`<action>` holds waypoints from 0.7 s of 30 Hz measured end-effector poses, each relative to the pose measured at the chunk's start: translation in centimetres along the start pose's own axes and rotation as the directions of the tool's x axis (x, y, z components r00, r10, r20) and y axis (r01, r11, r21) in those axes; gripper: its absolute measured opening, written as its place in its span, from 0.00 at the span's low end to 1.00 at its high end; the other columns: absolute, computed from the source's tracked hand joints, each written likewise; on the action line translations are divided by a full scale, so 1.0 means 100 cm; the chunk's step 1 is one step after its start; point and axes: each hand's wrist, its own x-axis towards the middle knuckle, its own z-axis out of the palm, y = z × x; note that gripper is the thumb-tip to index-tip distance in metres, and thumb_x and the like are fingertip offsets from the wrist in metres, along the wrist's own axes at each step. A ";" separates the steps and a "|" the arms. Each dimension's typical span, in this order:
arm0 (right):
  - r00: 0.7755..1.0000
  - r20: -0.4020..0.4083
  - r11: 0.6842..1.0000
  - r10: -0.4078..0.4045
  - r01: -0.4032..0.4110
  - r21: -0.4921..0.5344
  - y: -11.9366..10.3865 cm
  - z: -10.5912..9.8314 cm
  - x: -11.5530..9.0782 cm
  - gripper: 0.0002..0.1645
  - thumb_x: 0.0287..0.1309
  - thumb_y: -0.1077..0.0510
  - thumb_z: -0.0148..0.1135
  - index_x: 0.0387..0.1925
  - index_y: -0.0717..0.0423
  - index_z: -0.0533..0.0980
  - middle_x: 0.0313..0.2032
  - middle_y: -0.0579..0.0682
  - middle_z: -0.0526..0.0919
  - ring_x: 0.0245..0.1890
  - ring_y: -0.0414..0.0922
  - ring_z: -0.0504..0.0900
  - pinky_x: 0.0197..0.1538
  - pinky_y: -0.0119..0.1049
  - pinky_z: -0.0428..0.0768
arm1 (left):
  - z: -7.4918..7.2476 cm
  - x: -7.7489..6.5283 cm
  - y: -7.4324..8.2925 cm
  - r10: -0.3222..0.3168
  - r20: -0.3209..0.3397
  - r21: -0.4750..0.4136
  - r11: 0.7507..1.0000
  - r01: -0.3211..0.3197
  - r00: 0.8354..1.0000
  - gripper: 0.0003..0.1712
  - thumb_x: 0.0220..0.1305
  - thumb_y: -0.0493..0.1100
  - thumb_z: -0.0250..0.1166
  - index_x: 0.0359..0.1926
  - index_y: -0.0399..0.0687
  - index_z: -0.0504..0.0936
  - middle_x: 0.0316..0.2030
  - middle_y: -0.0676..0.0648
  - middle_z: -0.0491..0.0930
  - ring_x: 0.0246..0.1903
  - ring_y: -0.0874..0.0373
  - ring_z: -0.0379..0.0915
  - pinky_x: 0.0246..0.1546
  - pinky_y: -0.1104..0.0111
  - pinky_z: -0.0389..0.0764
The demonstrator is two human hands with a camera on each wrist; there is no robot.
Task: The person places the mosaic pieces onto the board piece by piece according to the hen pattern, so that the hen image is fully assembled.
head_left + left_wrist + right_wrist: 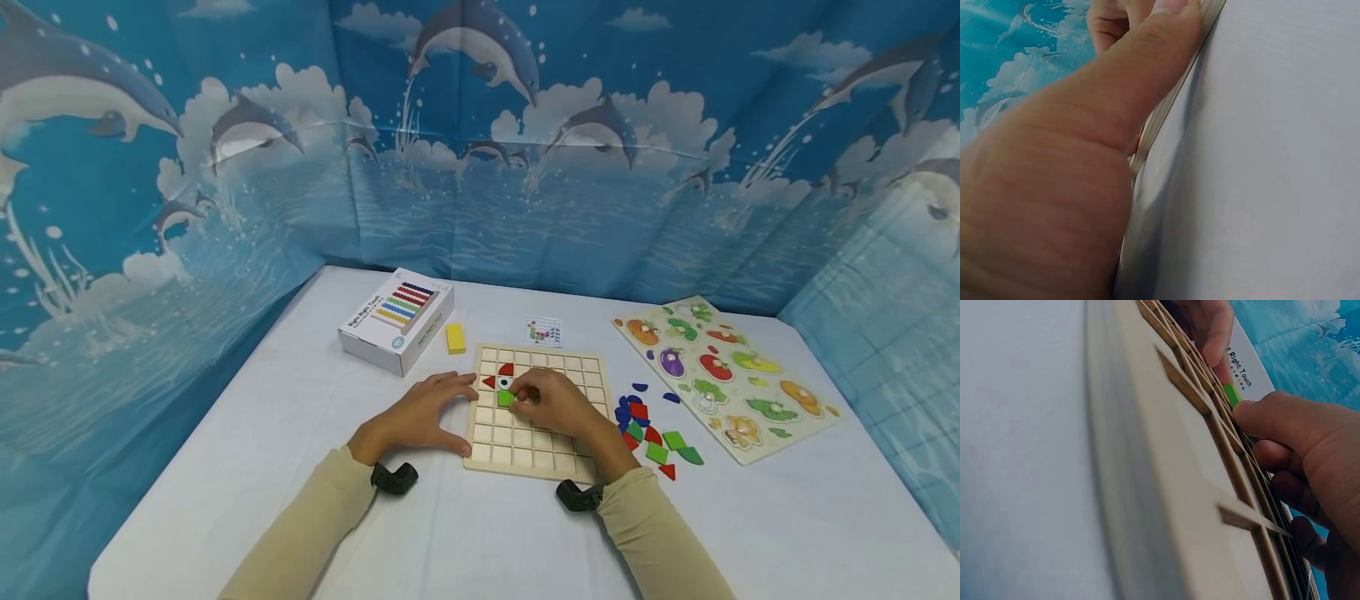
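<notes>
A wooden grid board (512, 457) lies on the white table, its square cells edged by raised strips. My left hand (422, 414) is spread along the board's left edge, with the thumb near the front corner and the fingertips farther back. Over the board, my right hand (557, 403) pinches a green square tile (506, 399) between thumb and forefinger, at a cell on the left side. Directly behind that cell sit an eye tile (505, 383) and a red quarter-round tile (507, 368). A red triangle (489, 382) points left beside the eye.
Loose red, green and blue pieces (657, 453) lie right of the board. Farther right is a vegetable peg puzzle (738, 385). Behind the board lies a small pattern card (543, 332). A yellow block (455, 339) and a white box (397, 321) stand at the back left.
</notes>
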 end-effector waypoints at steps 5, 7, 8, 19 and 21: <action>0.999 -0.013 0.995 0.034 -0.033 0.093 0.002 0.002 -0.001 0.10 0.57 0.59 0.75 0.41 0.51 0.84 0.32 0.41 0.79 0.33 0.42 0.76 0.38 0.36 0.76 | -0.001 0.000 0.001 -0.003 0.005 -0.006 1.000 0.003 1.000 0.49 0.47 0.71 0.76 0.68 0.62 0.71 0.77 0.57 0.55 0.76 0.52 0.43 0.72 0.49 0.49; 0.999 -0.021 0.991 0.048 -0.045 0.125 0.002 0.004 -0.001 0.10 0.57 0.60 0.75 0.41 0.52 0.85 0.31 0.42 0.79 0.33 0.42 0.76 0.37 0.35 0.75 | -0.001 -0.001 0.001 -0.004 0.004 -0.008 1.000 0.004 1.000 0.49 0.47 0.71 0.76 0.68 0.62 0.72 0.77 0.57 0.55 0.76 0.52 0.43 0.72 0.49 0.50; 0.998 -0.025 0.989 0.054 -0.050 0.137 0.002 0.004 -0.001 0.10 0.57 0.60 0.75 0.42 0.52 0.85 0.31 0.42 0.79 0.33 0.43 0.75 0.37 0.35 0.75 | -0.001 -0.001 0.001 -0.005 0.004 -0.007 1.000 0.005 1.000 0.50 0.47 0.71 0.76 0.68 0.62 0.71 0.77 0.57 0.55 0.76 0.52 0.43 0.72 0.49 0.50; 0.992 -0.030 0.978 0.121 -0.114 0.173 0.003 0.007 -0.002 0.10 0.59 0.58 0.74 0.43 0.50 0.84 0.33 0.43 0.79 0.35 0.44 0.75 0.38 0.36 0.74 | 0.000 0.001 0.000 0.007 0.002 -0.006 1.000 -0.007 1.000 0.49 0.47 0.72 0.76 0.69 0.62 0.72 0.77 0.56 0.55 0.76 0.51 0.44 0.72 0.48 0.50; 0.992 -0.033 0.977 0.126 -0.118 0.176 0.004 0.008 -0.001 0.10 0.59 0.58 0.74 0.43 0.50 0.84 0.33 0.44 0.79 0.35 0.44 0.75 0.39 0.36 0.74 | 0.000 0.001 -0.001 0.008 0.001 -0.007 1.000 -0.008 1.000 0.49 0.47 0.72 0.75 0.69 0.62 0.72 0.77 0.56 0.55 0.76 0.51 0.44 0.72 0.48 0.50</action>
